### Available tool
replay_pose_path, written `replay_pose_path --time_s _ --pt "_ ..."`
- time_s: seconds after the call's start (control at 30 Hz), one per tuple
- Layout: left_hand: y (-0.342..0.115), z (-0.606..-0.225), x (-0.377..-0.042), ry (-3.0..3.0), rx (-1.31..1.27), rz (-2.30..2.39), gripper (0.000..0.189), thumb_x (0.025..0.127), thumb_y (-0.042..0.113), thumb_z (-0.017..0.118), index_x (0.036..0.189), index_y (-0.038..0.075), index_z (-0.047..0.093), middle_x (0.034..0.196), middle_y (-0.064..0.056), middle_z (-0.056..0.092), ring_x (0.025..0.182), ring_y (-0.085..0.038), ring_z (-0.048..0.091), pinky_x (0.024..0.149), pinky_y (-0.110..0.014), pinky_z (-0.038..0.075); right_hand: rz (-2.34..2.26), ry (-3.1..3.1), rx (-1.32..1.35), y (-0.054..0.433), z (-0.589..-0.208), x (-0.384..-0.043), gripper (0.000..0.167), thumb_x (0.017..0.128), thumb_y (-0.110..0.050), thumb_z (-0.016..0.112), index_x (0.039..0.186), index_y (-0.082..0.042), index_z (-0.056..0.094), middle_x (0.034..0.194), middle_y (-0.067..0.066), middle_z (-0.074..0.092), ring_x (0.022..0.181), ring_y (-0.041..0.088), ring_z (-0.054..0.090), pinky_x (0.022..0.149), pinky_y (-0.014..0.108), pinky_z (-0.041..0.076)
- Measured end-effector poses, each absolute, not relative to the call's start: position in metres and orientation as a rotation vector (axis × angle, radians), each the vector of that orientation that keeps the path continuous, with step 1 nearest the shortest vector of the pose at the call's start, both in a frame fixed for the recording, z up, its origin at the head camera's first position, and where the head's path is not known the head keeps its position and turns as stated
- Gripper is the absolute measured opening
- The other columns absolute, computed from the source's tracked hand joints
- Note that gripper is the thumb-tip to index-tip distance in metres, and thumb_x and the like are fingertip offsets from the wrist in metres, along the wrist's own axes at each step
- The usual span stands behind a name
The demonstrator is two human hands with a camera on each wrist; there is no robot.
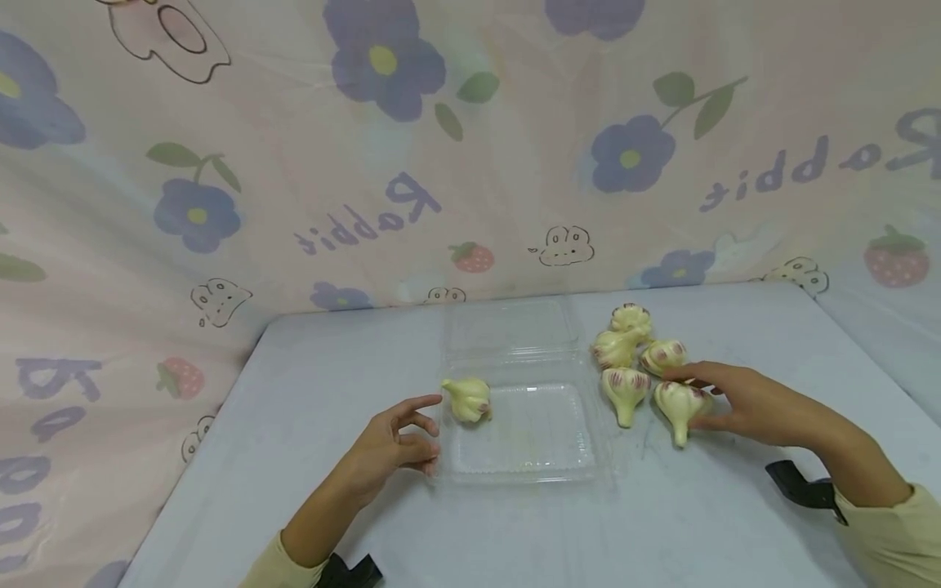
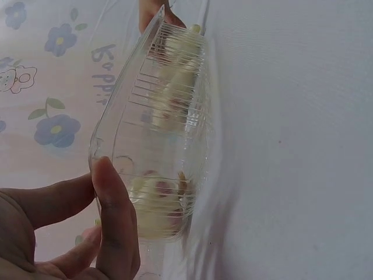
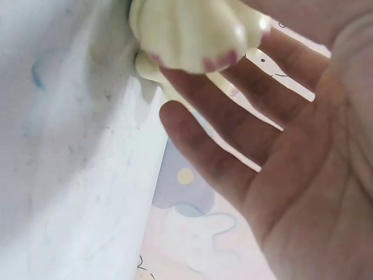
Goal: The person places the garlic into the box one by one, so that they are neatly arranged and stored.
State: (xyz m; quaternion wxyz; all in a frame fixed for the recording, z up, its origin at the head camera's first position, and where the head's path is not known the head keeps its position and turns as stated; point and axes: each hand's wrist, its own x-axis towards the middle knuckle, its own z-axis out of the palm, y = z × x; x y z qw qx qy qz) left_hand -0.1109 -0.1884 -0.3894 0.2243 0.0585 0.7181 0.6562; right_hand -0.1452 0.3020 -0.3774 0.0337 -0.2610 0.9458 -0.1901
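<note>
A clear plastic clamshell box (image 1: 522, 433) lies unfolded on the table, one garlic bulb (image 1: 468, 400) in the left of its near half. My left hand (image 1: 397, 441) pinches the box's left rim between thumb and finger, as the left wrist view shows up close. On the right, my right hand (image 1: 750, 404) has its thumb and fingers about a purple-streaked garlic bulb (image 1: 680, 406), its stem pointing towards me. In the right wrist view that bulb (image 3: 192, 35) lies against the fingers, the other fingertips extended past it.
Several more garlic bulbs (image 1: 625, 388) cluster right of the box, close to the right hand. The lid half (image 1: 510, 331) lies flat behind the base. A patterned curtain (image 1: 507, 180) hangs along the table's back edge.
</note>
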Motion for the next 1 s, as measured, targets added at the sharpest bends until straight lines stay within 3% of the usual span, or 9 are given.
replay_pose_path --time_s 0.23,0.47,1.0 --pt "-0.1889 -0.3892 -0.1123 1.984 0.170 1.812 0.070 0.090 -0.004 0.065 0.152 0.005 0.035 0.107 -0.008 0.051 0.069 -0.012 0.065 0.068 -0.026 0.061 -0.677 2.865 -0.789 0.2982 -0.3760 -0.1451 0.061 0.085 -0.045 0.075 0.138 -0.020 0.056 0.129 -0.003 0.065 0.102 0.005 0.062 0.075 0.026 0.054" --pt "-0.1900 -0.3916 -0.1122 1.984 0.166 1.805 0.071 0.089 -0.002 0.066 0.152 0.005 0.035 0.107 -0.008 0.051 0.069 -0.012 0.065 0.068 -0.026 0.061 -0.756 2.767 -0.783 0.2969 -0.3776 -0.1445 0.049 0.089 -0.044 0.072 0.135 -0.030 0.058 0.119 -0.010 0.066 0.097 -0.006 0.058 0.072 0.022 0.052" --pt "-0.1900 -0.3918 -0.1138 1.992 0.187 1.797 0.070 0.090 -0.003 0.065 0.152 0.007 0.036 0.108 -0.008 0.050 0.069 -0.012 0.065 0.068 -0.026 0.060 -0.801 2.769 -0.713 0.3001 -0.3803 -0.1480 0.041 0.100 -0.032 0.060 0.140 -0.021 0.056 0.120 -0.002 0.068 0.098 -0.003 0.061 0.072 0.023 0.053"
